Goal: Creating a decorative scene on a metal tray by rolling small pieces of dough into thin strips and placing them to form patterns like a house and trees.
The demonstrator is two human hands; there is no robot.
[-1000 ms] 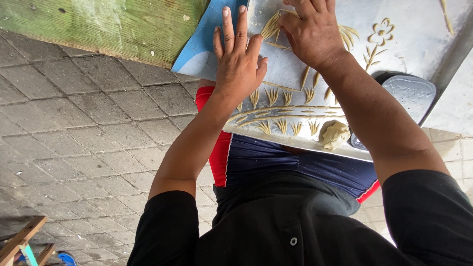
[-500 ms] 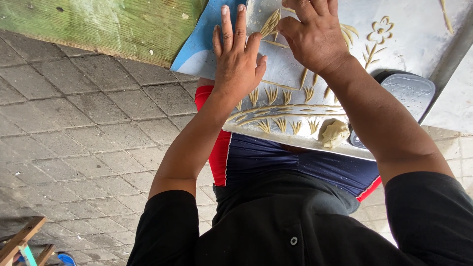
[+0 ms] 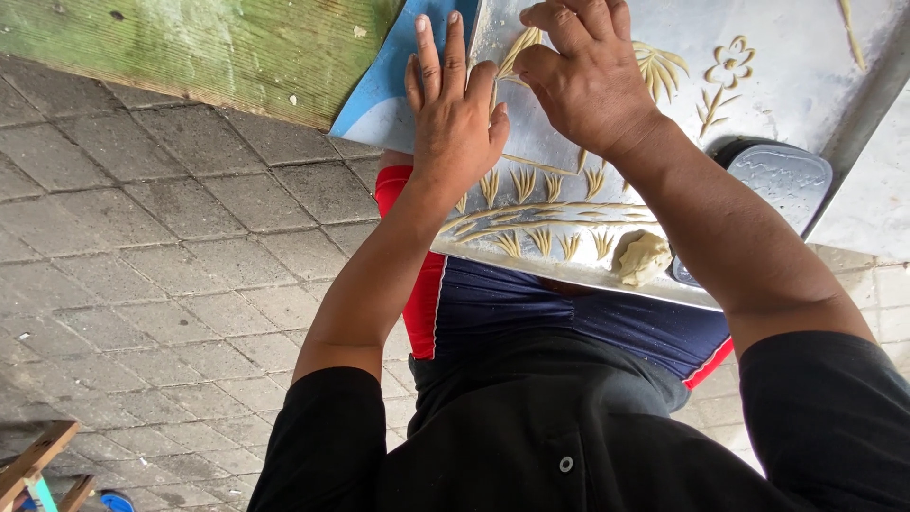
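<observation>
Closest to camera: black sleeves (image 3: 825, 417) and navy shorts with red trim (image 3: 569, 318) filled the foreground, above grey paving stones (image 3: 161, 256).
Lap: a silvery metal sheet (image 3: 787, 85) rested tilted across the person's knees, a lump of pale putty (image 3: 642, 257) sitting near its lower edge.
Relief work: cream-coloured leaf sprigs (image 3: 536, 213) ran along the sheet's near edge; a small flower motif (image 3: 728, 66) stood farther up.
Left hand (image 3: 455, 118): lay flat and open, fingers spread, pressing the sheet's left edge, grasping nothing.
Right hand (image 3: 583, 76): curled, fingertips pinched on a thin strip of putty at the sheet's upper part.
Beyond: a blue panel (image 3: 389, 81) showed beneath the sheet, a dark sandal (image 3: 777, 180) at right, a weathered green board (image 3: 190, 43) farthest back.
</observation>
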